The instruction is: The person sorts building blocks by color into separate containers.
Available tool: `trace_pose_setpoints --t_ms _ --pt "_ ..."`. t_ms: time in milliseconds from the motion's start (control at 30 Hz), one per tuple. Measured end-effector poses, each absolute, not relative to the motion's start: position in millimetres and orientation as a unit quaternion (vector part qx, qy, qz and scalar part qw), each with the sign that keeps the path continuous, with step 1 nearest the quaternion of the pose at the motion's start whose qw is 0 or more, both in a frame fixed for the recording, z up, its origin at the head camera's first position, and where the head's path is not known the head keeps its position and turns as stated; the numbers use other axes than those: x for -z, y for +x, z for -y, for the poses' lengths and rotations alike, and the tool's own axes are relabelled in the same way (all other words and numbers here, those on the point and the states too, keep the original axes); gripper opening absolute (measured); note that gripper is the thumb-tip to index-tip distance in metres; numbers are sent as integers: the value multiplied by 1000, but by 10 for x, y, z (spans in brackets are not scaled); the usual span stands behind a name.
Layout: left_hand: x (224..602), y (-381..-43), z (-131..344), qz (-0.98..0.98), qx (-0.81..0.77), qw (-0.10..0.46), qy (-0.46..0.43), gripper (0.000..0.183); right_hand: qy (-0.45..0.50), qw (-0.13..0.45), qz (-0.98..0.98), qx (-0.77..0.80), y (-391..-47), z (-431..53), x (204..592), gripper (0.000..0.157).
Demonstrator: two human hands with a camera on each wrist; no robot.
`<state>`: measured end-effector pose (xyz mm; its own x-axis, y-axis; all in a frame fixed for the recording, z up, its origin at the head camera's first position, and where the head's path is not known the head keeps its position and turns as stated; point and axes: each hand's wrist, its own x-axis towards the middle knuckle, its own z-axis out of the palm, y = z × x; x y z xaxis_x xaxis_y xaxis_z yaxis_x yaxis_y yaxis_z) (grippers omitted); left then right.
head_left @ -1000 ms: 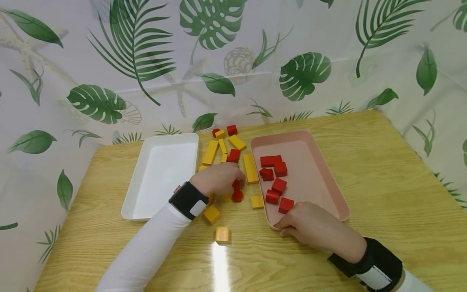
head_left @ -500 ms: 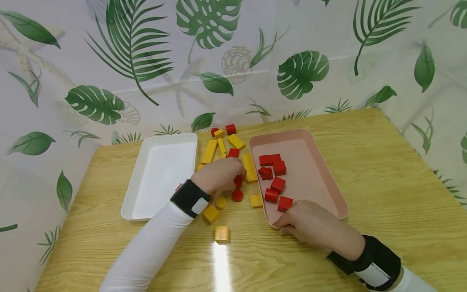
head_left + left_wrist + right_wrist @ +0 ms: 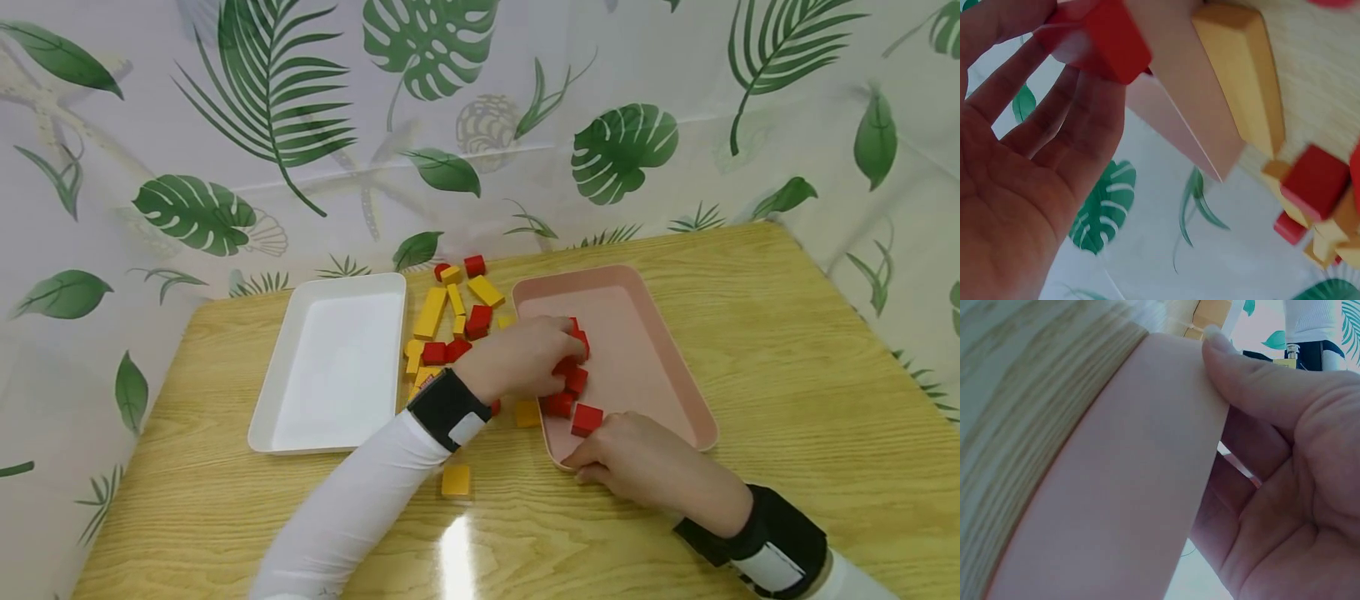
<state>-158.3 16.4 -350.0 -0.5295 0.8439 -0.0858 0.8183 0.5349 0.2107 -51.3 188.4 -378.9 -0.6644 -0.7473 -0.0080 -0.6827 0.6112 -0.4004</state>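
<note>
My left hand [image 3: 521,357] is over the left side of the pink tray [image 3: 637,358]. In the left wrist view, its thumb and fingers hold a red block [image 3: 1094,40] beside the tray wall. From the head, the hand covers part of the red blocks lying in the tray; a red cube [image 3: 587,420] shows near the front. My right hand [image 3: 645,462] grips the tray's near rim. The right wrist view has the thumb [image 3: 1266,378] on the outer wall and the fingers behind the rim.
Left of the pink tray lies a loose pile of yellow and red blocks, including a long yellow block [image 3: 431,312] and a red block [image 3: 478,321]. A white tray [image 3: 333,367] stands farther left. One yellow cube [image 3: 456,481] sits nearer the front. A leaf-patterned cloth hangs behind the table.
My left hand has moved right, from the pile of blocks to above the pink tray, with a red block in its fingers. The right hand has stayed on the tray rim.
</note>
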Motion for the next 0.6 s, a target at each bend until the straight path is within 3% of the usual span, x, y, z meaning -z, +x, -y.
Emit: trace_pose_setpoints --t_ms 333,600 --pt "3587 -1530 -388 -859 -50 90 502 29 -409 83 -889 188 -507 -1881 3780 14" --pt "3546 -1542 -258 -872 -64 81 478 38 -403 78 -894 181 -502 -1887 3785 16"
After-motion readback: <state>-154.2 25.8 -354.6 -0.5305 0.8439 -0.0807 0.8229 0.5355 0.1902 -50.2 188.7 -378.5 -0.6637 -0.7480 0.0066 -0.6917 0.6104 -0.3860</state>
